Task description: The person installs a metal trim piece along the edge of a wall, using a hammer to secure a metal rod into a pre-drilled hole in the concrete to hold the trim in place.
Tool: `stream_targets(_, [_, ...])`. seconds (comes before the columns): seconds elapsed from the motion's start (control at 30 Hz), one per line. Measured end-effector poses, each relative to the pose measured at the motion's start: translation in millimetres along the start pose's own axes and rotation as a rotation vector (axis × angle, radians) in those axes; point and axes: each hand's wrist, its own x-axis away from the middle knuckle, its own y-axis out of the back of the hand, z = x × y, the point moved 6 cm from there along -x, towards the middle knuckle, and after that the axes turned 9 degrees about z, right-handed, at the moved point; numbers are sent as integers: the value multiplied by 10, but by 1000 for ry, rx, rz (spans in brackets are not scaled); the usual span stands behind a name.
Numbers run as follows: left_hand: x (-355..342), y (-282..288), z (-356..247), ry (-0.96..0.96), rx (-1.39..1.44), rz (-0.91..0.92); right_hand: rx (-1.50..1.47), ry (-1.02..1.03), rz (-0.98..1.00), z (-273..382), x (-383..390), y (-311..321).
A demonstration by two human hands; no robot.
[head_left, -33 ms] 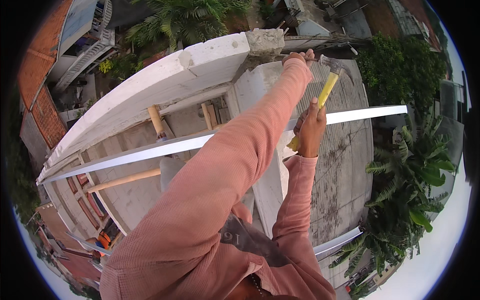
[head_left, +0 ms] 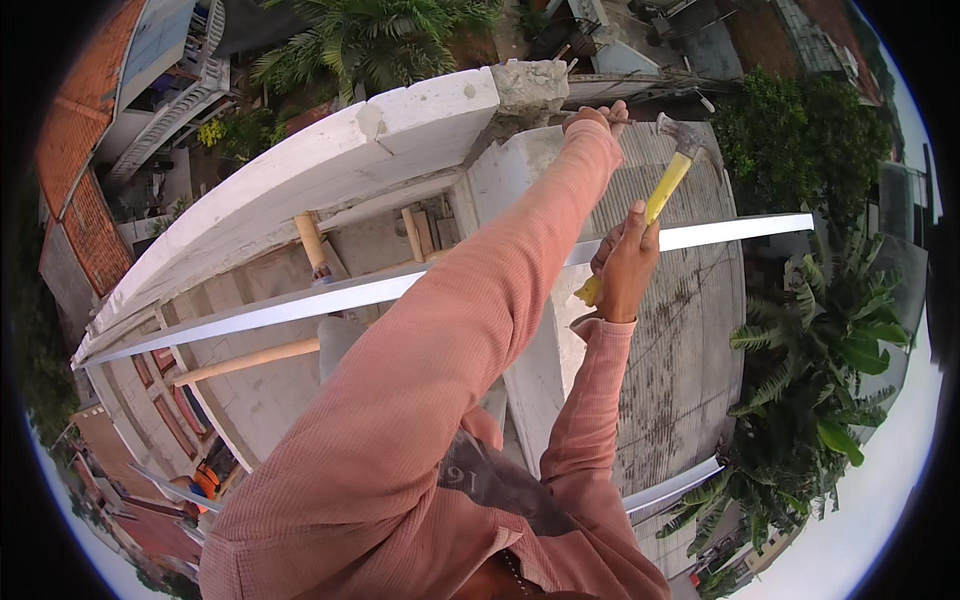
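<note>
My left hand (head_left: 596,118) grips a thin metal rod (head_left: 632,121) at the far end of a white block wall (head_left: 420,105), beside rough grey concrete (head_left: 530,85). My right hand (head_left: 625,260) is wrapped round the yellow handle of a claw hammer (head_left: 668,180). The hammer head sits just right of the rod, with a small gap. A long silver metal beam (head_left: 350,292) runs across the view, passing behind both of my arms.
Below on the right lies a weathered corrugated roof (head_left: 685,320), with banana plants (head_left: 840,340) beyond. Wooden poles (head_left: 255,355) stand among unfinished masonry (head_left: 230,300) at left. Tiled roofs (head_left: 95,180) and palms (head_left: 360,45) lie far below.
The hammer and my right hand have moved slightly right and downward, so the head is a little farther from the rod. My left hand is almost unchanged.
</note>
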Motion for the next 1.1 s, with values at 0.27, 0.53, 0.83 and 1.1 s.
stream_targets(0.27, [463,50,-37,-63,280,-37,-206,-7,-144,-31,148,158])
stream_targets(0.53, [1265,-113,39,-33,3,229,-257,15,-331,181,338,484])
stream_targets(0.83, [917,12,235,138,-163,123,-171,7,-370,225,686,779])
stream_targets(1.1, [730,145,40,113,-120,142,-241,-67,-359,80,737,659])
